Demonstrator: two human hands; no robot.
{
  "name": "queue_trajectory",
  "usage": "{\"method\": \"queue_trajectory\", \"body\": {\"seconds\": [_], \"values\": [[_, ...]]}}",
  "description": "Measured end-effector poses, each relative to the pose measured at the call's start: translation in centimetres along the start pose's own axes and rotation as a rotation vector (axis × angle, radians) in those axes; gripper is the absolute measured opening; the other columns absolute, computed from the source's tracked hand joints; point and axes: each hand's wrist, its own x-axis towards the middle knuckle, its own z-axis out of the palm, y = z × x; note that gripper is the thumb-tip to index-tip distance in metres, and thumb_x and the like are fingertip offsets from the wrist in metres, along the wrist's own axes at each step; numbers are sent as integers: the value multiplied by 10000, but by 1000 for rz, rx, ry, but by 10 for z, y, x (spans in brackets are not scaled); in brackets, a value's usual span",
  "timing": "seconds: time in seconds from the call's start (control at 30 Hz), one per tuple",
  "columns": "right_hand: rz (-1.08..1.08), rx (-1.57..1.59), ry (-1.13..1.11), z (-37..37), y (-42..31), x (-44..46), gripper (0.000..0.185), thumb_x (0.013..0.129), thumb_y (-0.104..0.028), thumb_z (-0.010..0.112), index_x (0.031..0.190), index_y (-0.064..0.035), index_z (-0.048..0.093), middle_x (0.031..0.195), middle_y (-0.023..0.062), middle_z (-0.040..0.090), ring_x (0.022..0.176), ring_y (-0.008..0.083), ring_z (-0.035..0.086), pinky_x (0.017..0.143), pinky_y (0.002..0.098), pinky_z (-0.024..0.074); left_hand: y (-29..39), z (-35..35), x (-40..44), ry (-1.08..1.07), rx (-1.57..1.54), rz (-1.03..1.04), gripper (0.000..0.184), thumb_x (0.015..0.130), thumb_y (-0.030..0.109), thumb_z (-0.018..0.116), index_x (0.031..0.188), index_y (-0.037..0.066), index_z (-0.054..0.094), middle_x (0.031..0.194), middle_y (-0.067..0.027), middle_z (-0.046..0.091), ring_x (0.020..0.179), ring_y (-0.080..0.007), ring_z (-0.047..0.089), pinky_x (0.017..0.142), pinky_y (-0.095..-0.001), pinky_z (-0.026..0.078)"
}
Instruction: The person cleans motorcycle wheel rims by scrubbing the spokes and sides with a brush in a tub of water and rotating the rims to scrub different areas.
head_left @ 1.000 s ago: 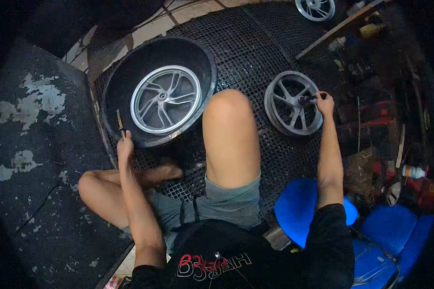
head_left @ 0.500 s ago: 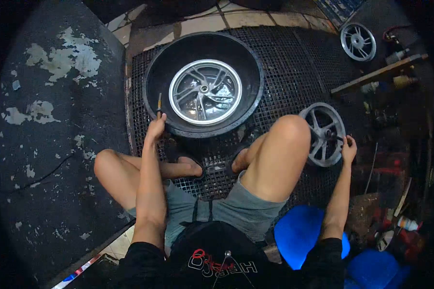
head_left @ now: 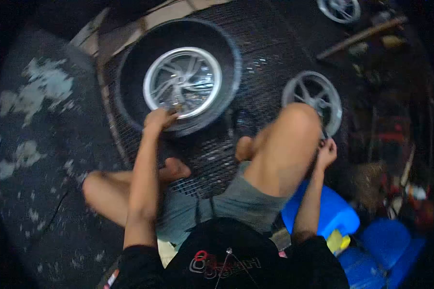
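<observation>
A silver spoked wheel [head_left: 213, 91] lies in a round black tub [head_left: 130, 91]. My left hand [head_left: 161, 118] is at the wheel's lower rim, its fingers smeared by motion; whether it still holds the slim tool cannot be made out. On the right, a duller grey wheel [head_left: 336, 96] rests on the black grid mat [head_left: 217, 149], partly covered by my raised knee. My right hand [head_left: 327, 151] is just below that wheel, fingers closed on a small dark thing that is too blurred to name.
Another silver wheel [head_left: 340, 9] lies at the top right, near a wooden bar [head_left: 361, 37]. Blue plastic pieces [head_left: 332, 214] and a yellow item [head_left: 338, 241] are at the lower right. A dark surface with peeling paint [head_left: 38, 144] fills the left side.
My left hand has moved from the tub's left edge onto the wheel's lower rim. My right hand has shifted left and down slightly, away from the grey wheel's side. The view has shifted too.
</observation>
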Motion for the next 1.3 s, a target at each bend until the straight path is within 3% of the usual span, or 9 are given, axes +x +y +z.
{"method": "queue_trajectory", "body": {"seconds": [0.17,0.33,0.43,0.53,0.67,0.77,1.0,1.03,1.3], "values": [[-156,-64,-151,9,44,-38,247,998,-184,610,1137,6,685,1027,94,722,874,177,663,790,319,534,5,-26,-25,81,112,44,531,911,577,582,1174,133,711,1125,-198,702,1070,-356,672,913,-462,532],[-170,-177,-87,19,20,-71,259,955,-154,644,1169,-14,686,1077,122,715,940,213,661,866,342,513,11,-30,-71,176,-410,257,643,956,556,548,1110,-58,662,843,-206,683,838,-318,692,752,-409,496],[-220,-351,-62,40,15,-64,278,931,-167,663,1171,-28,685,1112,158,698,976,296,669,891,383,504,35,-8,-130,-74,-487,309,615,965,531,545,1181,-39,633,1063,-250,685,1031,-336,654,905,-399,476],[-277,-456,-84,56,20,-44,284,936,-205,635,1150,-25,684,1109,203,686,1033,382,648,913,441,496,72,33,-158,-639,-414,51,664,966,575,488,1179,-34,649,1167,-302,653,1141,-374,633,956,-432,468],[-152,-594,-152,70,17,-28,307,949,-256,606,1171,-58,680,1130,215,680,1070,402,630,936,466,490,58,197,-97,-391,-147,249,769,946,633,454,1223,-72,585,1245,-294,628,1217,-430,574,1033,-495,433],[-145,-623,-179,74,13,-27,313,952,-258,607,1184,-63,680,1145,212,678,1086,391,632,952,453,488,70,252,-73,-154,-212,-1,677,956,536,514,1233,-81,499,1171,-347,612,1130,-490,596,997,-505,459],[-362,-455,-160,63,51,-23,300,932,-140,647,1209,-28,680,1125,175,713,1047,288,676,923,382,514,84,259,-46,56,32,-41,626,933,508,585,1230,-41,549,1313,-255,508,1205,-414,503,926,-552,478],[0,-92,-281,61,84,-15,305,938,-132,647,1224,-29,674,1131,181,706,1057,263,669,922,331,506,87,247,-45,-29,-37,-110,606,932,513,591,1235,-12,599,1322,-226,525,1223,-398,501,956,-546,455],[-147,45,-293,125,-35,-52,290,955,-107,626,1226,-14,669,1144,170,703,1049,228,660,908,304,505,83,276,-31,58,-62,-47,604,873,404,679,1284,-14,537,1308,-242,537,1242,-390,487,964,-522,444]]}}
